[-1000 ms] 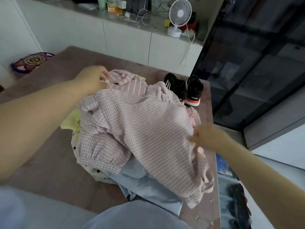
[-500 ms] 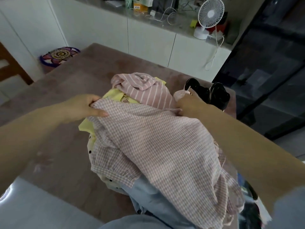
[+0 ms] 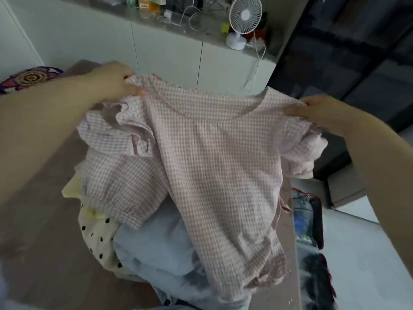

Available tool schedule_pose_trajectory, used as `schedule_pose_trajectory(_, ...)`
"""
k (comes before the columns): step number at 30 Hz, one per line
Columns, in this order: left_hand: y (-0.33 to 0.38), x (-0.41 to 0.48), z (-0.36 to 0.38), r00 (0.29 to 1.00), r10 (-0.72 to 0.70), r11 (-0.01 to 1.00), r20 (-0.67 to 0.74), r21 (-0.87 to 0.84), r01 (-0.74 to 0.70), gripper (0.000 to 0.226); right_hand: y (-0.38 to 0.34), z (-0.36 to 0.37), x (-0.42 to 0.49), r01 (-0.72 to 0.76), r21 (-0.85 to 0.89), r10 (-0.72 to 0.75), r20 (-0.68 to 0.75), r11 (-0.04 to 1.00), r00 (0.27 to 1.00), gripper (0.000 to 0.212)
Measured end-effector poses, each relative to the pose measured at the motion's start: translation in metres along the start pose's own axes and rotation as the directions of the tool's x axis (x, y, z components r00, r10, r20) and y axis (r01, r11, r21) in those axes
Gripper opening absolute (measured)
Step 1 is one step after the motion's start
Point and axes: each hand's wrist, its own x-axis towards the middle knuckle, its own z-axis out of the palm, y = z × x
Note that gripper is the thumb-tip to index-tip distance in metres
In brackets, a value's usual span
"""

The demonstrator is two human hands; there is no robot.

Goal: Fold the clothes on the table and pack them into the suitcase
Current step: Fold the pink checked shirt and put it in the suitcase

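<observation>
Both hands hold a pink-and-white gingham top (image 3: pixel 212 153) up by its shoulders, spread across the middle of the frame. The left hand (image 3: pixel 111 82), at upper left, has its fingers curled into the bunched fabric of one shoulder beside a ruffled sleeve. The right hand (image 3: pixel 312 113), at the right, pinches the other shoulder with fingers and thumb closed on the cloth. The top's neckline runs between the two hands, and its body hangs down toward the lower centre, draping over the pile of clothes on the brown desk (image 3: pixel 40 209). In that pile, under the top, lie a pale blue garment (image 3: pixel 156 249) at lower centre, a cream garment with black polka dots (image 3: pixel 98 236) just left of it, and a yellow garment (image 3: pixel 70 190) peeking out at the left edge of the heap. The suitcase (image 3: pixel 319 224) lies open on the floor just beyond the desk's right edge, in the lower right of the frame, its contents blurred. At the top, a small white fan (image 3: pixel 244 19) stands on a white cabinet (image 3: pixel 167 52), and a round patterned cushion (image 3: pixel 29 78) shows at the far left.
</observation>
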Motion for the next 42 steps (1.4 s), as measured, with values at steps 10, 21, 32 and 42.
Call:
schedule_pose_trajectory(10,0.047,-0.022,0.073,0.924,0.364,0.931,-0.114,0.043,-0.362,0.054,0.045,0.075,-0.031,0.241,-0.233,-0.231,0.073,0.942,0.97,0.034)
schedule_pose_trajectory(21,0.008,-0.143,0.166,0.811,0.565,0.773,0.151,0.247,-0.585,0.061,0.105,0.147,-0.125,-0.14,0.134,0.115,0.176,0.981,0.978,0.067)
schedule_pose_trajectory(32,0.034,-0.124,0.156,0.785,0.62,0.752,0.015,0.276,-0.599,0.05,0.089,0.097,-0.134,-0.173,0.84,0.452,-0.095,0.515,0.887,0.029)
schedule_pose_trajectory(42,0.066,-0.127,0.163,0.699,0.692,0.698,0.182,0.076,-0.712,0.016,0.105,0.096,-0.125,-0.212,0.773,0.502,-0.155,0.598,0.851,0.025)
